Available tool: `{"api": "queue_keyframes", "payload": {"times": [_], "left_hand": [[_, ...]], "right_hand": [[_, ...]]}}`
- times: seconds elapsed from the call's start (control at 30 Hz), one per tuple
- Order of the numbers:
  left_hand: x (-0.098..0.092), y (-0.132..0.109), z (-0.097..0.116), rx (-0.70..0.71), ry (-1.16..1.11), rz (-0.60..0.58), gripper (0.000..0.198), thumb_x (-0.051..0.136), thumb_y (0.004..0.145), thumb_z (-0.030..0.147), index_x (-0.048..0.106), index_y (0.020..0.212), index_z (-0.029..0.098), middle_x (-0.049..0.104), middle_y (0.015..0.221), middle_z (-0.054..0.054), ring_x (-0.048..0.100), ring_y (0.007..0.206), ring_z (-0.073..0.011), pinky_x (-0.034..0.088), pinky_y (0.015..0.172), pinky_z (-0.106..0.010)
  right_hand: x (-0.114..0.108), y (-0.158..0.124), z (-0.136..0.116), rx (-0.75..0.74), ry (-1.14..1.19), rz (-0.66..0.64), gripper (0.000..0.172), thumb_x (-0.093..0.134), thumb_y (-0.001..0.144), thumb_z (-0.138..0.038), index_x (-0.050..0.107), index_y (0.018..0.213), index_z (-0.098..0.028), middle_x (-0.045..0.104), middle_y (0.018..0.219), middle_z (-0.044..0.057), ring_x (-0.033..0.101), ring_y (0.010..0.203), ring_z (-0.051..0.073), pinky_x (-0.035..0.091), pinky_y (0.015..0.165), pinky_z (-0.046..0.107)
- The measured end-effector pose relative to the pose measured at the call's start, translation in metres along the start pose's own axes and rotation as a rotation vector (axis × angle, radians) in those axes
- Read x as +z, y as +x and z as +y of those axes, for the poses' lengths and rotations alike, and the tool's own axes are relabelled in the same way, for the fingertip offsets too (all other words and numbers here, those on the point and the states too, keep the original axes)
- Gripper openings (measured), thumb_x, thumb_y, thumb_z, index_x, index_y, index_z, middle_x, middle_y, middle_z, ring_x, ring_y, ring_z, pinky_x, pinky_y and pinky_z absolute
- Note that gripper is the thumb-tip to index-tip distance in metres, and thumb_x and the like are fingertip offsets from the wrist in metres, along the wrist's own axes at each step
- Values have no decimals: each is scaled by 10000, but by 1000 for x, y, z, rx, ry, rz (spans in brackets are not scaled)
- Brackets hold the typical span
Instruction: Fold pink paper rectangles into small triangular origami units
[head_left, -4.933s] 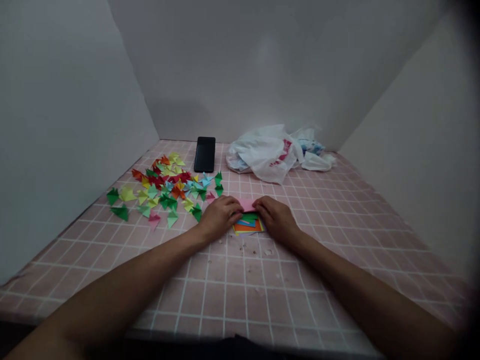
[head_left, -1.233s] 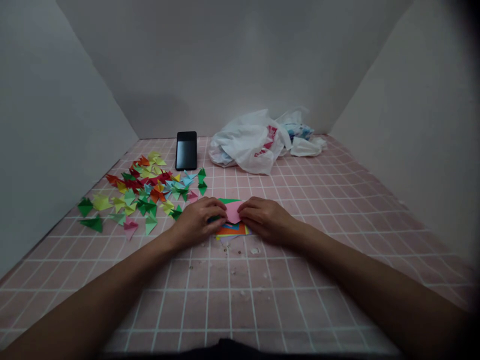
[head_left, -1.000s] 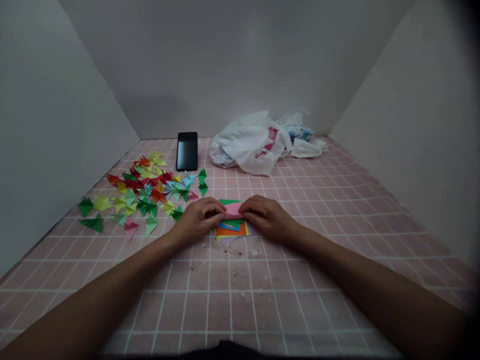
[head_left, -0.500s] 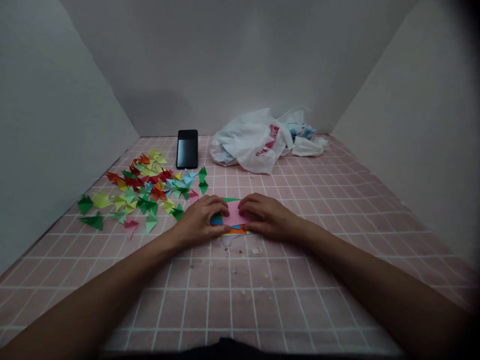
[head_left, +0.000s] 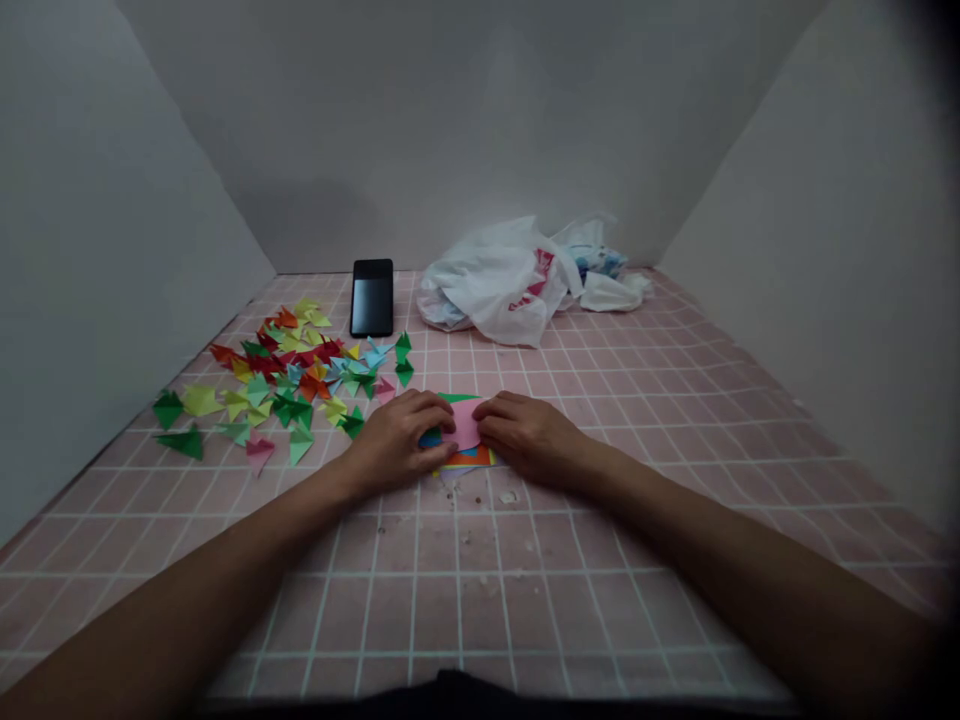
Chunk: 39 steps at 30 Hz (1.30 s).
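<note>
Between my two hands is a sheet of pink paper (head_left: 466, 424), its right side bending up under my right fingers. My left hand (head_left: 405, 437) is closed on the left edge of the sheet, thumb at the near side and fingers at the far side. My right hand (head_left: 531, 437) pinches the right edge, its thumb partly hidden. Underneath lie coloured paper sheets (head_left: 480, 457), with orange, yellow, blue and green edges showing. Left of my left hand spreads a group of several small folded paper pieces (head_left: 291, 408) in green, yellow, red, pink and light blue.
A black phone (head_left: 372, 298) lies near the back wall. To its right rests a crumpled white plastic bag (head_left: 495, 280) with red print, beside more white and blue wrapping (head_left: 600, 265). Small paper scraps (head_left: 508, 497) dot the pink checked cloth (head_left: 465, 620). Pale walls stand on three sides.
My right hand has moved slightly left, and its fingers have drawn closer together. The pink paper's right side now curves upward. My left hand stays nearly in place.
</note>
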<state>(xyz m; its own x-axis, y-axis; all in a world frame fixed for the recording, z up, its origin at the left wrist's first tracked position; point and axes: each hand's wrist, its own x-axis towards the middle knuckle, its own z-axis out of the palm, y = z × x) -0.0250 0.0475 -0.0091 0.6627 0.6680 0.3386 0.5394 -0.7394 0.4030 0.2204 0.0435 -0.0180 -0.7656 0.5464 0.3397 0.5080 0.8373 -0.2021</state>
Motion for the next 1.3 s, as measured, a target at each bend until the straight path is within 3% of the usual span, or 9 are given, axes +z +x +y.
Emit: {"api": "queue_keyframes", "payload": {"times": [0.23, 0.37, 0.47, 0.53, 0.67, 0.8, 1.0, 1.3], "left_hand": [[3, -1, -2, 57, -17, 53, 215, 759, 841, 257, 706, 1022, 155, 726, 1111, -131, 661, 1041, -277, 546, 909, -439], [5, 0, -2, 89, -42, 196, 89, 641, 920, 197, 713, 965, 170, 744, 1044, -116, 681, 994, -244, 546, 881, -404], [2, 0, 2, 2, -140, 302, 112, 600, 934, 197, 708, 917, 172, 757, 949, -91, 700, 905, -212, 539, 832, -357], [0, -1, 7, -143, -240, 301, 104, 608, 912, 213, 701, 899, 169, 743, 836, -57, 683, 763, -180, 520, 712, -303], [0, -1, 14, -395, -549, 275, 137, 638, 871, 295, 682, 850, 166, 668, 690, -4, 603, 610, -131, 455, 566, -235], [6, 1, 15, -537, -838, 271, 187, 698, 817, 348, 650, 857, 172, 640, 669, 16, 582, 572, -117, 466, 538, -221], [7, 3, 13, -571, -920, 283, 213, 739, 778, 347, 629, 860, 184, 588, 619, 50, 554, 542, -107, 458, 520, -216], [11, 5, 9, -629, -1074, 328, 285, 794, 723, 337, 622, 884, 176, 544, 619, 64, 505, 549, -79, 429, 540, -204]], "right_hand": [[6, 0, 2, 10, 19, 124, 220, 460, 996, -94, 658, 913, -141, 704, 948, 138, 626, 862, 221, 541, 782, 370], [3, 0, -4, 54, 89, 300, 188, 457, 1005, -130, 630, 932, -154, 690, 930, 131, 627, 851, 220, 538, 765, 363], [0, 1, -9, 116, 234, 397, 164, 463, 1009, -170, 617, 952, -178, 687, 908, 100, 630, 832, 204, 523, 761, 347], [-2, 2, -12, 247, 358, 424, 114, 510, 987, -200, 618, 955, -193, 688, 889, 70, 631, 801, 189, 508, 735, 324], [-3, 4, -12, 530, 671, 404, 59, 591, 908, -244, 630, 890, -204, 665, 795, 18, 610, 715, 166, 476, 657, 297], [-2, 7, -12, 644, 896, 396, 110, 630, 859, -297, 632, 810, -198, 612, 714, -13, 554, 639, 139, 452, 616, 284], [0, 10, -15, 708, 1240, 403, 176, 676, 838, -366, 650, 791, -198, 611, 644, -29, 558, 575, 129, 459, 569, 270], [2, 11, -16, 752, 1473, 373, 206, 732, 793, -379, 627, 790, -202, 630, 668, -20, 572, 594, 130, 492, 595, 281]]}}
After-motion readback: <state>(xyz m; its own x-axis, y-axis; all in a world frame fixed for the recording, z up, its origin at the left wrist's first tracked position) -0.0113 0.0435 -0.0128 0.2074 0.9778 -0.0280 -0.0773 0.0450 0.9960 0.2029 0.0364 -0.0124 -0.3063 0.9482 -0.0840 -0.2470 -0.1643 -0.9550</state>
